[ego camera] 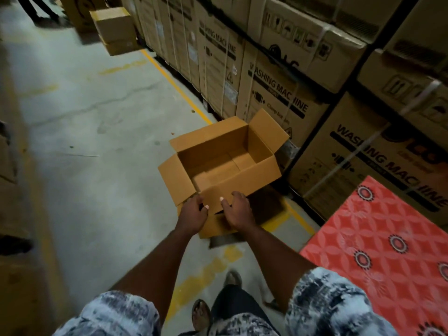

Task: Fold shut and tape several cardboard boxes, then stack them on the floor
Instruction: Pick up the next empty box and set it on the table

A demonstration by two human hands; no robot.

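grey concrete floor (84, 141) runs down a warehouse aisle. a yellow line (174, 83) is painted along the foot of tall stacked cartons (278, 93) printed "washing machine" on the right. far up the aisle, blurred, two small boxes (114, 30) sit one on the other. a red patterned sheet (375, 238) lies at the lower right, just beside the cartons.

the open cardboard box (225, 163) is in the middle of the view, held out in front of the person above the yellow line and tilted so its empty inside shows. its top flaps stand open: one rises at the far right end, one spreads out at the left end, one runs along the far side. both hands hold it by its near long side. the left hand (191, 214) grips near the left corner with fingers curled over the edge. the right hand (238, 212) grips the near flap, thumb on the outside and fingers tucked round it. a shadow falls on the floor under the box. a sandalled foot (201, 314) shows at the bottom edge.
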